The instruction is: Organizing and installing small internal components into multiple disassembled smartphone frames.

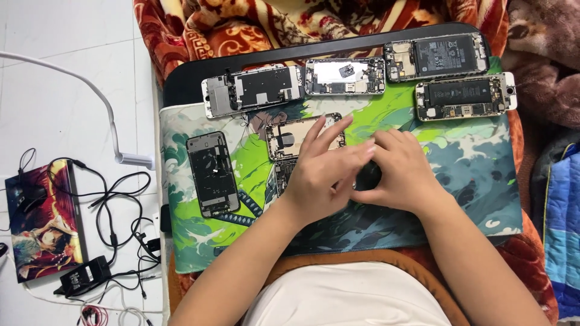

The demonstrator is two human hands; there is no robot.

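My left hand (323, 175) and right hand (396, 175) meet over the middle of the green printed mat (459, 163). Between them sits a small dark round object (368, 176); the right fingers curl around it, pinching it, while the left hand's fingers lie spread and loose, their tips touching it as if steadying it. Most of that object is hidden, so I cannot tell what it is, only that it looks black and rounded.

Under my left fingers lies an opened phone frame (293, 137), partly covered. Left of it rests a dark phone chassis (209, 174), flat on the mat. Along the far edge, four more stripped phones (362, 76) lie in a row, insides up, likely laid out to stay within reach. A black tray (199, 75) sits behind them.
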